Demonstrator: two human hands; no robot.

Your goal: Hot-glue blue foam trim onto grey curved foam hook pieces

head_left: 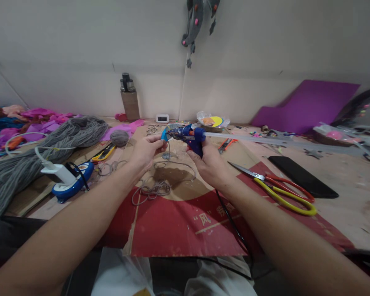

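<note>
Pinching a small bright-blue piece (164,135) in the left hand (146,151), above a brown-and-red cardboard sheet (172,226). Grasping a dark-blue plastic glue gun (197,137) by its handle in the right hand (211,160), aimed left at the blue piece; impossible to tell whether touching. Fitted behind with a long translucent glue stick (249,138). Showing thin grey cord (156,188) loosely coiled below and, to the right, metal scissors with red and yellow handles (274,187) near a black rectangular phone (302,176).

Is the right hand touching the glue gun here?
Touching. The head view shows the right hand closed around the glue gun, skin against its handle.
</note>
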